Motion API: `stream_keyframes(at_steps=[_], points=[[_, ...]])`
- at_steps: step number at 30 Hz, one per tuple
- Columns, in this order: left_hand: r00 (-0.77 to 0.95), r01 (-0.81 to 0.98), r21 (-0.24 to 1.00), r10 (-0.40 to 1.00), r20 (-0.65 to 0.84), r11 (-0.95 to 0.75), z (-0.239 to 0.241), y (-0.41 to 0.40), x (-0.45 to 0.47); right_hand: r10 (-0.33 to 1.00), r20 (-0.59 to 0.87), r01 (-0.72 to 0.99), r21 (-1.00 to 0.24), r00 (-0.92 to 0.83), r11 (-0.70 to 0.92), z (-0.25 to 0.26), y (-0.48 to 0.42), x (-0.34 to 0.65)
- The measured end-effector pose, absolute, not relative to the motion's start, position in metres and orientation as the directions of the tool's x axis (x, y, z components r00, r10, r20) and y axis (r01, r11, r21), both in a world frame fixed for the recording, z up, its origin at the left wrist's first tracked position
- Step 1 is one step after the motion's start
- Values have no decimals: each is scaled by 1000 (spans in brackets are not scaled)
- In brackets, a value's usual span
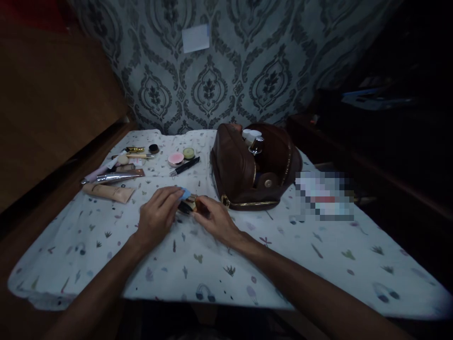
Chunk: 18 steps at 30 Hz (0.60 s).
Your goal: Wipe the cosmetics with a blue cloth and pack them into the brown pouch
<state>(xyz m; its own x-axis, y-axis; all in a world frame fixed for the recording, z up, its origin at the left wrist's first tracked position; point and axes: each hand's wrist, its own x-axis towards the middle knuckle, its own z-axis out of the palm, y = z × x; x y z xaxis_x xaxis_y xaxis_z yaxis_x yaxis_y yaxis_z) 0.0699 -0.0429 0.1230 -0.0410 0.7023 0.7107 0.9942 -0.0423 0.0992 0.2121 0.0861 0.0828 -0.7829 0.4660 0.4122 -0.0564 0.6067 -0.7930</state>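
At the centre of the bench (318, 245), on its white patterned cloth, the left hand (157, 213) and the right hand (216, 219) meet over a small dark-and-gold case (188, 205). The case lies low on the cloth between the two hands, just in front of the brown bag (240, 174). The right-hand grip is closed on the right end of the case. The left-hand grip is narrow, with the fingertips pressed on a blue pad (185, 192) that sits against the top of the case. The light is dim, so the case may be a compact; its exact kind cannot be told. The brown bag stands with its zip open, and a silver-capped bottle (256, 145) stands upright inside. To the left, well apart from the hands, lie a pink compact (176, 158), a green jar (188, 152), a black stick (184, 166), a silver tube (118, 176) and a beige tube (109, 192).
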Motion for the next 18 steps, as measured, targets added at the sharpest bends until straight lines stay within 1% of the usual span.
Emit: stream_keyframes(at_steps=[4, 7, 9, 11, 13, 14, 18], points=[[-157, 965, 258, 699, 697, -41, 122, -41, 66, 514, 491, -91, -779, -703, 620, 90, 83, 214], [-225, 932, 360, 708, 670, -44, 122, -41, 66, 518, 551, -101, -742, -654, 662, 94, 81, 216], [-252, 911, 410, 716, 650, -51, 125, -41, 68, 505, 587, -109, -713, -633, 692, 96, 80, 218], [-269, 900, 433, 708, 654, -58, 127, -41, 71, 481, 609, -117, -688, -630, 717, 96, 79, 218], [-257, 909, 411, 681, 685, -70, 128, -41, 74, 457, 621, -132, -672, -637, 728, 95, 78, 217], [-232, 922, 379, 669, 706, -80, 128, -41, 76, 446, 622, -143, -670, -644, 728, 94, 78, 217], [-92, 979, 190, 680, 727, -70, 125, -40, 77, 420, 588, -157, -689, -691, 707, 86, 81, 214]])
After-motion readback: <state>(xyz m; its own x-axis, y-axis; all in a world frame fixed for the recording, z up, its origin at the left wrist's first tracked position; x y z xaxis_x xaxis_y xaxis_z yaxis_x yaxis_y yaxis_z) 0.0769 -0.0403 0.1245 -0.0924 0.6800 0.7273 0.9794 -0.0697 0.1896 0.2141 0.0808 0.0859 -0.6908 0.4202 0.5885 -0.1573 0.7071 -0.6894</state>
